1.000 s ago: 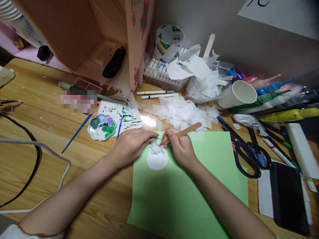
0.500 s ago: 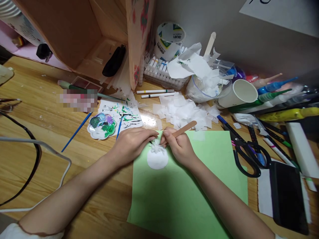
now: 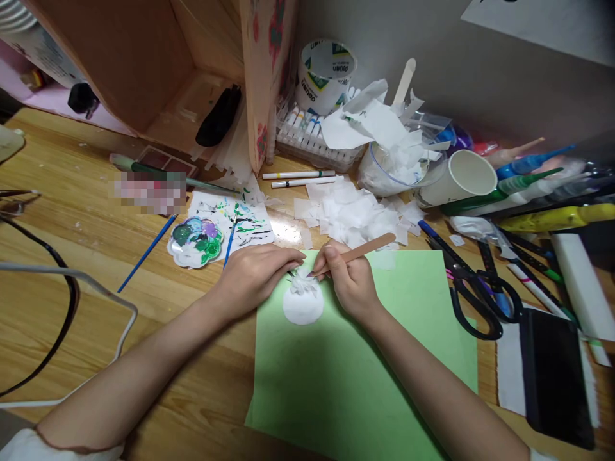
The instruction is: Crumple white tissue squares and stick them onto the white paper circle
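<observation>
On a sheet of light green paper (image 3: 365, 384) lies a white paper disc (image 3: 303, 310). Crumpled white tissue pieces (image 3: 303, 282) stand up on its upper part. My right hand (image 3: 348, 278) grips a flat wooden craft stick (image 3: 369, 246), whose lower end points at the tissue from the right. At the left of the tissue is my left hand (image 3: 262, 272), its fingers bent and pressed together. A thin dark tip shows by those fingers, but what they hold is hidden.
Behind the sheet spreads a pile of white tissue squares (image 3: 355, 214). Black-handled scissors (image 3: 475, 301) and a phone (image 3: 555, 378) lie at right. To the left are a paint palette (image 3: 185, 253) and a blue brush (image 3: 147, 255). A paper cup (image 3: 468, 176) stands behind.
My right hand has shifted slightly right with the craft stick, and the stick's upper end has swung outward. My left hand has stayed almost in place.
</observation>
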### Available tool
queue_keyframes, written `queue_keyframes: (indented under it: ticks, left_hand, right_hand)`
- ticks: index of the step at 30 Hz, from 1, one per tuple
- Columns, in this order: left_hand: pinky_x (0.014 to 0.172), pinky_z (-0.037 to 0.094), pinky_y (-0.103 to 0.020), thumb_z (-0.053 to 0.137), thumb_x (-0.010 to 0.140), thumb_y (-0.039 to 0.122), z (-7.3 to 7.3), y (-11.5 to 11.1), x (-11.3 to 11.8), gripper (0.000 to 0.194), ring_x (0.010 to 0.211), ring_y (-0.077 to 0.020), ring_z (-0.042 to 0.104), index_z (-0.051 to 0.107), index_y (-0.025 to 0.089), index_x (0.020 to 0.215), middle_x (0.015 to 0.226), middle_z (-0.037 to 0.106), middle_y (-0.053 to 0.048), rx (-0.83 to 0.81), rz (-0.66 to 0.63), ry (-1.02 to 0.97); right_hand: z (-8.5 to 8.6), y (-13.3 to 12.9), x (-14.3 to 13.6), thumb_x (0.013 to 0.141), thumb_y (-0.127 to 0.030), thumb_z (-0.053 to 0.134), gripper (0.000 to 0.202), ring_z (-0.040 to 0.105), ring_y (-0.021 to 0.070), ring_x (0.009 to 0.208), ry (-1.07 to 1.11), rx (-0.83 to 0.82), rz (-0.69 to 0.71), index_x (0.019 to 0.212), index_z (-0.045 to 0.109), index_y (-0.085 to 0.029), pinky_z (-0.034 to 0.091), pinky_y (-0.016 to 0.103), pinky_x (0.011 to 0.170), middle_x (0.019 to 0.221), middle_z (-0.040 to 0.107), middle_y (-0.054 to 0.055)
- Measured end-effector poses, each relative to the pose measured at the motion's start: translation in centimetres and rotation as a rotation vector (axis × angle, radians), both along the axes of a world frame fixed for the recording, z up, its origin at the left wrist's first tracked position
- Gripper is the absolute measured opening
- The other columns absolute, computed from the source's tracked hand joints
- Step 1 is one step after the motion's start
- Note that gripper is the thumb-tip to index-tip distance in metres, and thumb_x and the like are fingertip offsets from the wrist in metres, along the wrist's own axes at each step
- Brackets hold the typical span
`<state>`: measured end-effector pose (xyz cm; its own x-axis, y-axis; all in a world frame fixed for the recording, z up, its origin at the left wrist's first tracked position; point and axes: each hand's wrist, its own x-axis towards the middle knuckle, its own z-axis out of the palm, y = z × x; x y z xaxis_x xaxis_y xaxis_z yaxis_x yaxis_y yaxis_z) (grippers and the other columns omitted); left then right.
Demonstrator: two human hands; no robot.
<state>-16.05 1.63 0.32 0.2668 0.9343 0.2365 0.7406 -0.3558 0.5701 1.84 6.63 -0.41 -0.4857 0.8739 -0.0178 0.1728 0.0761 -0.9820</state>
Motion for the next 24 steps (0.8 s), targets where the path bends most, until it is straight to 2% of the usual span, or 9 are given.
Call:
queue_keyframes:
  ticks: [10, 15, 24]
  left_hand:
    - [0.077, 0.046, -0.023, 0.047, 0.088, 0.025, 0.06, 0.07, 0.02, 0.019, 0.088, -0.0123, 0.063, 0.061, 0.02, 0.101, 0.096, 0.069, -0.001, -0.013, 0.0, 0.017]
    - [0.077, 0.046, -0.023, 0.047, 0.088, 0.026, 0.11, 0.06, 0.1, 0.019, 0.087, -0.0122, 0.063, 0.06, 0.021, 0.101, 0.096, 0.069, 0.0, -0.013, 0.003, 0.028]
    - [0.077, 0.047, -0.023, 0.048, 0.088, 0.026, -0.12, 0.08, 0.03, 0.019, 0.086, -0.0125, 0.063, 0.06, 0.021, 0.101, 0.095, 0.069, -0.001, -0.001, 0.004, 0.025]
  right_hand:
    - [-0.36, -0.03, 0.1, 0.092, -0.032, 0.037, 0.035, 0.051, 0.0111, 0.058, -0.081, 0.125, 0.11, 0.063, 0.051, -0.018, 0.039, 0.024, 0.056, 0.061, 0.052, 0.0]
    - [-0.32, 0.07, 0.04, 0.092, -0.033, 0.037, 0.036, 0.048, 0.0107, 0.057, -0.084, 0.129, 0.146, 0.062, 0.051, -0.018, 0.037, 0.024, 0.056, 0.058, 0.049, -0.001]
    - [-0.19, 0.05, 0.06, 0.092, -0.034, 0.039, 0.037, 0.05, 0.0103, 0.056, -0.057, 0.077, 0.123, 0.061, 0.052, -0.018, 0.039, 0.023, 0.055, 0.059, 0.051, -0.001]
